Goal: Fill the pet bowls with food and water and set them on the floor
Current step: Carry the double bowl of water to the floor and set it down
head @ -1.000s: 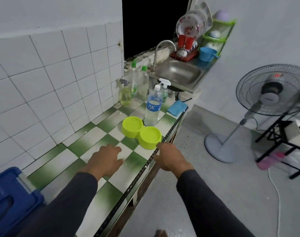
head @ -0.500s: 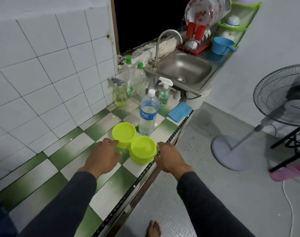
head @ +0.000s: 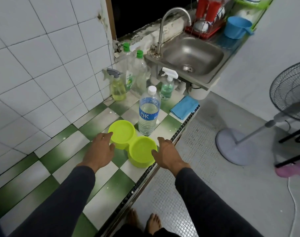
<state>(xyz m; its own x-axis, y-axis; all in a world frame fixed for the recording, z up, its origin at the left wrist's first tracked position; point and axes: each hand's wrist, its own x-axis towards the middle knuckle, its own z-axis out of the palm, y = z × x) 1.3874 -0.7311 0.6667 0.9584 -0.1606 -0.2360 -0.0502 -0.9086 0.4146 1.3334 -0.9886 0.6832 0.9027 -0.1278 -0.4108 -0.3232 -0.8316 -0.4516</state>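
Note:
A lime-green double pet bowl (head: 123, 132) stands on the green-and-white tiled counter (head: 67, 151) near its front edge; both cups look empty. My left hand (head: 100, 151) holds its left side, index finger on the far cup's rim and thumb against the wall. On the near cup's right side, my right hand (head: 166, 153) grips with the thumb over the rim and the fingers along the outside. A clear water bottle (head: 148, 113) with a blue label and white cap stands upright just behind the bowl, almost touching it.
Spray bottles (head: 117, 88) and green-capped bottles (head: 137, 72) line the wall behind. A blue cloth (head: 184, 106) lies at the counter edge. The steel sink (head: 192, 55) with a tap is beyond, and a standing fan (head: 234, 142) is on the grey floor to the right.
Both hands moved forward from the counter onto the bowl and now grip its two sides. The view has moved closer to the counter.

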